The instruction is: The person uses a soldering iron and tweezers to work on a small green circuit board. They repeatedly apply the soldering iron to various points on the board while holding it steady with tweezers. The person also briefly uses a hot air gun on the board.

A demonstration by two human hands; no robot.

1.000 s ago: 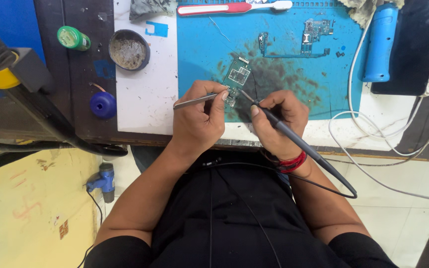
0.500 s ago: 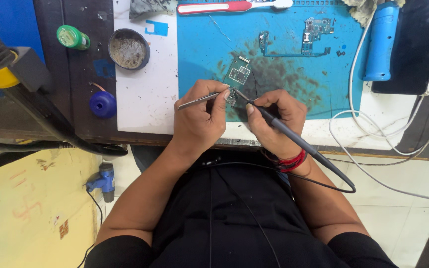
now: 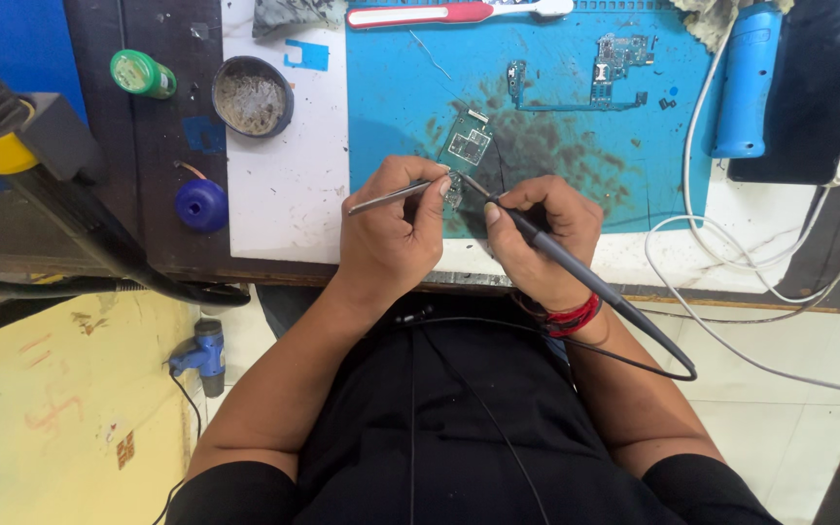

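The left hand (image 3: 391, 233) pinches slim metal tweezers (image 3: 396, 195), steadying the small green circuit board (image 3: 466, 154) on the stained blue work mat (image 3: 391, 87). The right hand (image 3: 537, 238) grips the dark corded soldering iron (image 3: 576, 272) pen-style, so its tip meets the board's near edge.

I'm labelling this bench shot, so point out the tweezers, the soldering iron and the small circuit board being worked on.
tweezers (image 3: 386, 197): head view, on the bare metal shaft left of the left hand.
soldering iron (image 3: 595, 284): head view, on its dark handle past the right hand.
small circuit board (image 3: 469, 146): head view, on its upper face.

bare white mat (image 3: 284, 209) beside left hand (image 3: 391, 228)
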